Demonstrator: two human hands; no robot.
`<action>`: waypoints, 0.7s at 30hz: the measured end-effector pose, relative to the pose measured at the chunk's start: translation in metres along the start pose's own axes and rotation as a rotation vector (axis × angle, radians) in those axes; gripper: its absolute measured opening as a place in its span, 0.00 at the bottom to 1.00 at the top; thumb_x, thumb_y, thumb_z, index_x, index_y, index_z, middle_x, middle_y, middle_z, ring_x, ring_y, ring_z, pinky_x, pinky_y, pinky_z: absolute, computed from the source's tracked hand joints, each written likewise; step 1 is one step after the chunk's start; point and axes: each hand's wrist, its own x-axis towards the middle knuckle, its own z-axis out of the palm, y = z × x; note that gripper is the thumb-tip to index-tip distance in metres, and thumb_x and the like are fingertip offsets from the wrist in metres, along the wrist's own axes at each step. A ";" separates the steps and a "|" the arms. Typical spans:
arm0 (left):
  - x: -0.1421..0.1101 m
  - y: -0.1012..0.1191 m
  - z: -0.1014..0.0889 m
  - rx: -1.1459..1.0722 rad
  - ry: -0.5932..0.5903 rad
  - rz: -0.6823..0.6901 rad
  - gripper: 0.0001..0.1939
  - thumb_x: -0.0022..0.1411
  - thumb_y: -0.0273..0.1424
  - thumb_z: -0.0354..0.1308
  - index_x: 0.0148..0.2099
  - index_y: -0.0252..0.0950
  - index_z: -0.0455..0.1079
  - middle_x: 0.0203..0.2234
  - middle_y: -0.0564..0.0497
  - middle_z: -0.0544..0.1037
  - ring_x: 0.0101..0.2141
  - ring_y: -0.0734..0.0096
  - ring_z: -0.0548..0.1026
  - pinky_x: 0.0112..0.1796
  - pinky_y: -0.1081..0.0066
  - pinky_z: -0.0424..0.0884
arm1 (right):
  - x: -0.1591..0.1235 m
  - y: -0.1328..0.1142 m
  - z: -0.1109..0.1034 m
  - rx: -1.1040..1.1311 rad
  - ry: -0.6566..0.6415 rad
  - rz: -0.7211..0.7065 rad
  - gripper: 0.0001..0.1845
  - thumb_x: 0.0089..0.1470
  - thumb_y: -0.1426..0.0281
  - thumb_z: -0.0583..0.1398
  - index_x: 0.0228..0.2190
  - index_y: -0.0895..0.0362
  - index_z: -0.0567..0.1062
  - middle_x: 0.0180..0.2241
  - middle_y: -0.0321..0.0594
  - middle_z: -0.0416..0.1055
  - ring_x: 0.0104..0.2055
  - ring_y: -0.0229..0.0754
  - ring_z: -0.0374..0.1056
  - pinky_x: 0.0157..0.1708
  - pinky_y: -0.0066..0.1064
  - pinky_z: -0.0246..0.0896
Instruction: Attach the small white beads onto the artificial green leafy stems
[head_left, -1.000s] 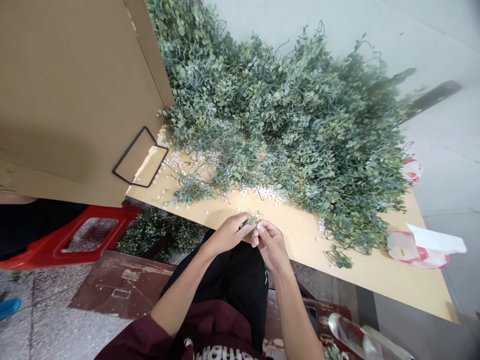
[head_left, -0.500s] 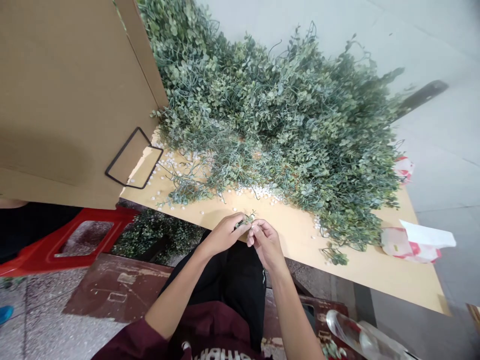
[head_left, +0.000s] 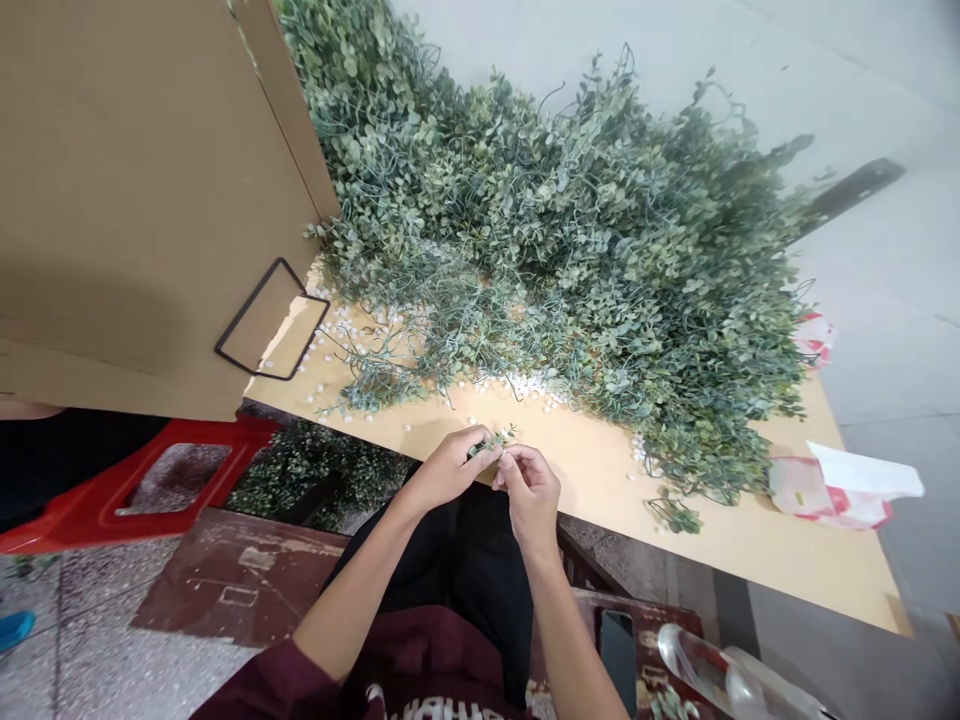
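My left hand point(head_left: 448, 470) is closed on a small sprig of green leaves point(head_left: 493, 440) above the table's near edge. Beside it, thumb and fingertips of my right hand point(head_left: 534, 500) pinch together at the sprig's right end; whatever lies between them is too small to make out. A large heap of leafy green sprigs point(head_left: 585, 220) with bare curling stems spreads over the pale table point(head_left: 592, 470) beyond my hands. Small white pieces point(head_left: 529, 384) are scattered at the heap's near side. One loose sprig point(head_left: 677, 514) rests by the near edge, to the right.
A big cardboard box point(head_left: 150, 180) stands at the left, with a black wire frame point(head_left: 255, 375) at its corner. Red-and-white plastic packaging point(head_left: 810, 490) lies at the right end. Below are a red stool point(head_left: 247, 450), a phone point(head_left: 618, 650) and a clear plastic container point(head_left: 694, 655).
My right hand has shifted slightly, its forearm now more upright, and the sprig's tip has turned a little to the right. The phone shows more fully beside the forearm.
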 end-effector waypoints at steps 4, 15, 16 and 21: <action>-0.001 0.000 -0.002 -0.010 -0.014 -0.003 0.14 0.66 0.38 0.49 0.30 0.35 0.60 0.25 0.55 0.64 0.29 0.72 0.64 0.33 0.73 0.61 | -0.002 -0.003 0.001 -0.049 -0.031 0.011 0.07 0.56 0.64 0.62 0.34 0.54 0.75 0.22 0.33 0.67 0.23 0.37 0.63 0.27 0.30 0.61; -0.006 -0.002 -0.003 -0.286 0.008 -0.127 0.17 0.64 0.44 0.53 0.35 0.33 0.67 0.28 0.52 0.69 0.30 0.72 0.68 0.33 0.74 0.65 | 0.046 -0.033 -0.046 -0.628 0.012 -0.146 0.16 0.58 0.60 0.58 0.44 0.54 0.76 0.36 0.43 0.73 0.33 0.45 0.67 0.36 0.35 0.61; -0.006 -0.002 -0.003 -0.293 0.014 -0.143 0.17 0.64 0.44 0.54 0.35 0.33 0.67 0.28 0.53 0.69 0.30 0.73 0.69 0.32 0.74 0.65 | 0.055 -0.036 -0.051 -0.729 -0.008 -0.141 0.16 0.58 0.60 0.57 0.44 0.55 0.76 0.34 0.43 0.74 0.31 0.45 0.67 0.35 0.35 0.60; -0.003 0.005 0.003 -0.104 0.029 -0.093 0.15 0.65 0.41 0.53 0.36 0.35 0.68 0.30 0.52 0.72 0.33 0.69 0.71 0.37 0.72 0.66 | 0.086 -0.041 -0.057 -1.003 -0.120 -0.130 0.11 0.57 0.65 0.56 0.39 0.55 0.74 0.22 0.35 0.68 0.24 0.42 0.63 0.29 0.32 0.54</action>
